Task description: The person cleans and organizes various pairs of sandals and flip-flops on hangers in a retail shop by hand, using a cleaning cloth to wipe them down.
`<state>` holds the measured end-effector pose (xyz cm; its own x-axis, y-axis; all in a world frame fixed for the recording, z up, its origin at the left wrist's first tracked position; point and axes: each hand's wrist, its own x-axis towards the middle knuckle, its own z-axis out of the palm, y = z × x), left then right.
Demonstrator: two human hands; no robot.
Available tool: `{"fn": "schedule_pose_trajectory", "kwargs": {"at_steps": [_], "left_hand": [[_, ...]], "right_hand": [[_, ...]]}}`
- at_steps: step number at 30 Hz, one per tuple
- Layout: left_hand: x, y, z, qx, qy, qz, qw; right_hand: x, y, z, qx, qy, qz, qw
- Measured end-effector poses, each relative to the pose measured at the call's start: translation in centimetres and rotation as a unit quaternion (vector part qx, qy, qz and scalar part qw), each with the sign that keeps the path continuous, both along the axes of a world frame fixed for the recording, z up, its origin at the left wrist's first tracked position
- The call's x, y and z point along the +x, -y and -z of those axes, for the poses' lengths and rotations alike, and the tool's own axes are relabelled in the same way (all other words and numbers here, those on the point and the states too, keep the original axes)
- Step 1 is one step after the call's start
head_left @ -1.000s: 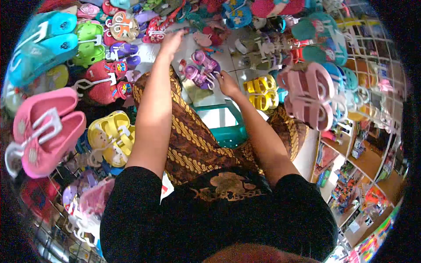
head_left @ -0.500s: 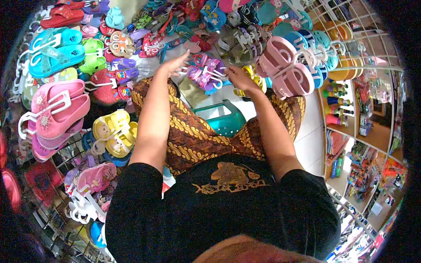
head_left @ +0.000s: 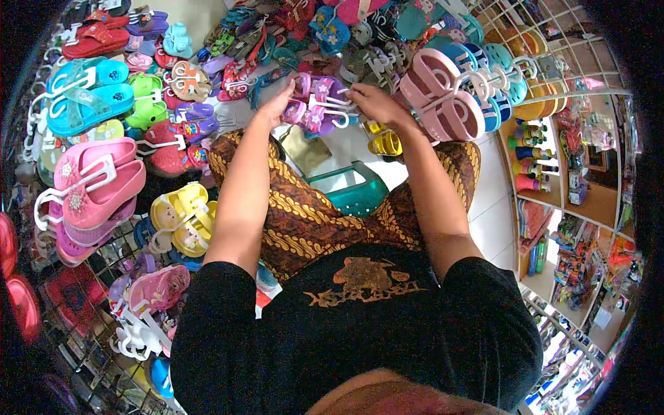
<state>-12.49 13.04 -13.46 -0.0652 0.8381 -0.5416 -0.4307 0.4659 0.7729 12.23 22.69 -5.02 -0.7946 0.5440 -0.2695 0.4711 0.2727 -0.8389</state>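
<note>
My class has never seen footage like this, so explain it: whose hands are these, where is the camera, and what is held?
There is no machine: a person works bare-handed. One camera, worn on the head, looks forward and down, so the black T-shirt fills the lower view. The left hand holds the purple sandals; the right hand grips their white hanger. Ahead, assorted footwear lies on the pale floor; pink shoes hang at left, pink strapped sandals at right.

The sandals are purple and pink, their hanger white, the trousers brown with slanting gold bands, the shirt black with a gold-brown print, one pair of clogs lime green.
</note>
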Motion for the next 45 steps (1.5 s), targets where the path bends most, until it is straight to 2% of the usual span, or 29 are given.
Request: {"fn": "schedule_pose_trajectory", "kwargs": {"at_steps": [2,5,8,10,12,14,18,20,23,26,27,32,36,39,42,45], "left_hand": [[-0.8,-0.3,1.4,0.015,-0.054,-0.016,0.998],[-2.3,-0.6,2.8,0.019,-0.091,-0.043,0.995],[-3.6,-0.8,4.4,0.027,-0.112,-0.032,0.993],[-2.7,-0.4,2.7,0.016,-0.117,-0.070,0.990],[-2.0,-0.1,0.7,-0.006,-0.115,-0.098,0.989],[-2.6,-0.4,1.9,-0.015,-0.106,-0.110,0.988],[-3.9,-0.9,4.3,0.000,-0.098,-0.125,0.987],[-4.2,-0.8,4.6,-0.017,-0.073,-0.135,0.988],[-4.2,-0.8,3.4,-0.061,-0.058,-0.146,0.986],[-5.2,-0.8,4.4,-0.069,-0.041,-0.157,0.984],[-5.2,-0.8,4.6,-0.060,-0.012,-0.167,0.984],[-5.6,-1.5,6.2,-0.022,0.094,-0.168,0.981],[-5.2,-1.5,5.1,-0.041,0.144,-0.171,0.974],[-5.7,-1.8,6.2,-0.032,0.146,-0.143,0.978],[-6.0,-2.1,7.8,-0.001,0.189,-0.152,0.970],[-6.8,-2.4,8.9,0.056,0.287,-0.089,0.952]], "right_hand": [[-0.4,-0.6,0.5,0.028,0.016,-0.034,0.999],[-1.1,1.0,-1.2,-0.028,0.034,0.062,0.997],[-1.8,1.8,-0.1,-0.012,-0.024,0.151,0.988],[-2.3,1.6,2.1,0.049,-0.043,0.161,0.985],[-2.1,1.0,2.8,0.036,-0.041,0.133,0.990],[-1.8,1.2,-0.2,-0.052,-0.019,0.070,0.996],[-2.1,1.2,-0.5,-0.188,-0.081,0.114,0.972],[-2.4,1.2,-0.6,-0.210,-0.131,0.123,0.961],[-2.8,0.4,-1.2,-0.182,-0.145,0.071,0.970],[-3.3,0.9,-3.7,-0.269,-0.208,0.125,0.932],[-3.4,0.5,-3.9,-0.246,-0.206,0.096,0.942],[-3.5,1.1,-4.7,-0.300,-0.258,0.126,0.910],[-3.4,1.3,-5.0,-0.327,-0.273,0.157,0.891],[-3.3,0.3,-3.3,-0.243,-0.263,0.104,0.928],[-3.7,1.3,-4.6,-0.320,-0.290,0.150,0.890],[-4.1,1.6,-5.7,-0.308,-0.293,0.128,0.896]]}}
